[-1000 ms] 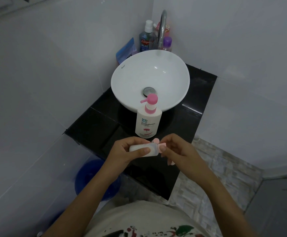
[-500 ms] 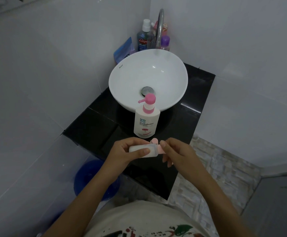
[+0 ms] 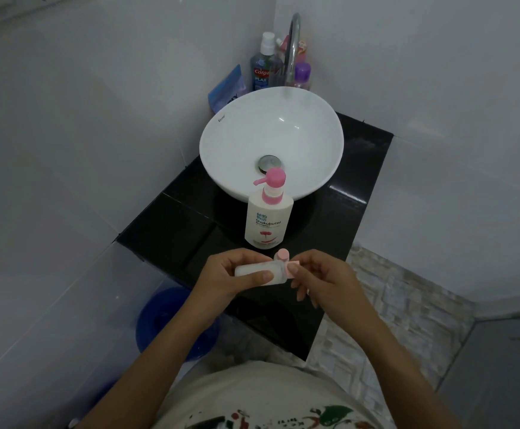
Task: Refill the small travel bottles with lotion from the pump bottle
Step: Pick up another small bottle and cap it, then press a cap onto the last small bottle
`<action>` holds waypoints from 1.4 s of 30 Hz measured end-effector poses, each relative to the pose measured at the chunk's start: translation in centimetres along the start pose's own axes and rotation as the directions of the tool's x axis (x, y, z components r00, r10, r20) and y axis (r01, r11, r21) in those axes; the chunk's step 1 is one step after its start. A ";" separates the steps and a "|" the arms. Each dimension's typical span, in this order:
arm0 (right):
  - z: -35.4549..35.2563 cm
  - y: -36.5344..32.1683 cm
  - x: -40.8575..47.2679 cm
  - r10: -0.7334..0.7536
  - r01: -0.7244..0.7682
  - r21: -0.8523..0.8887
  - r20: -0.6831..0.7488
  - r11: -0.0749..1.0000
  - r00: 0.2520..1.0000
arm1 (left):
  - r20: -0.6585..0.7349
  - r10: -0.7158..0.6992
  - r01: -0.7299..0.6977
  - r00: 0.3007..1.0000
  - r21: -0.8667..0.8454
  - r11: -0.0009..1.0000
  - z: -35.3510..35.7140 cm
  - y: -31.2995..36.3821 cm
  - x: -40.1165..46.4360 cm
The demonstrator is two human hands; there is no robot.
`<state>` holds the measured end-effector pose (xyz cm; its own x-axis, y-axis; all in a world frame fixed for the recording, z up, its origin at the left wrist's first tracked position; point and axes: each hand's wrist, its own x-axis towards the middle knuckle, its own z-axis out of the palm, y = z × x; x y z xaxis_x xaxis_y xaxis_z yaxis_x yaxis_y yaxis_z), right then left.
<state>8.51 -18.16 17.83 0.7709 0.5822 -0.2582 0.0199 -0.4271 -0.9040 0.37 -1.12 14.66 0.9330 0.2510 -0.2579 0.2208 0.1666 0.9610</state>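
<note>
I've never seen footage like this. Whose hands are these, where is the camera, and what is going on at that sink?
No machine here: the camera sits on a person's head and looks down at their own two hands. The left hand holds a small white travel bottle lying sideways. The right hand pinches its pink cap, which appears flipped open, though that is hard to tell for sure. Just beyond, a pump bottle with a pink pump stands on a black counter, in front of a white basin. Behind the basin are a tap and a few toiletry bottles, among them a blue mouthwash. Nothing is being pumped yet.
</note>
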 end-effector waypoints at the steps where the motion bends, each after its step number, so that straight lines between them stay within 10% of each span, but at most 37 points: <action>1: 0.2 0.1 0.0 0.024 -0.024 0.016 -0.005 1.000 1.000 | -0.008 -0.001 0.001 1.000 0.007 1.000 0.0 -0.2 0.0; 8: 1.7 0.9 0.4 0.110 -0.105 0.059 -0.096 0.993 0.989 | -0.056 -0.012 0.015 0.998 0.051 0.999 -0.1 -1.9 0.1; 12: 2.7 1.5 2.0 -0.096 0.061 -0.266 -0.118 0.962 0.988 | -0.110 -0.010 0.019 0.994 0.077 0.997 -1.0 -3.0 0.9; 17: 3.8 3.1 6.3 -0.450 0.298 -0.813 0.050 0.500 0.892 | -0.249 0.010 0.022 0.968 0.126 0.992 -2.6 -4.9 1.8; 26: 6.0 4.4 10.9 -0.283 0.348 -0.936 0.321 0.051 0.904 | -0.289 -0.026 0.145 0.957 0.401 0.905 -4.7 -9.2 5.3; 32: 5.7 4.4 10.7 -0.251 0.367 -0.928 0.340 0.069 0.907 | -0.202 -0.004 0.112 0.979 0.524 0.844 -4.2 -10.4 7.6; 38: 2.6 4.5 8.3 -0.387 0.214 -0.860 0.021 0.464 0.922 | -0.208 0.022 0.085 0.978 0.491 0.867 -4.1 -10.5 7.6; 42: -0.5 7.6 6.5 -0.103 -0.078 -0.790 -0.176 0.609 0.979 | -0.284 0.002 0.111 0.959 0.382 0.917 -4.5 -9.2 6.4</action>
<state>13.97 -17.96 9.41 0.8647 0.4924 -0.0993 0.4549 -0.8515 -0.2609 3.06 3.26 3.68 0.8143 0.5117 -0.2739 0.4151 -0.1835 0.8911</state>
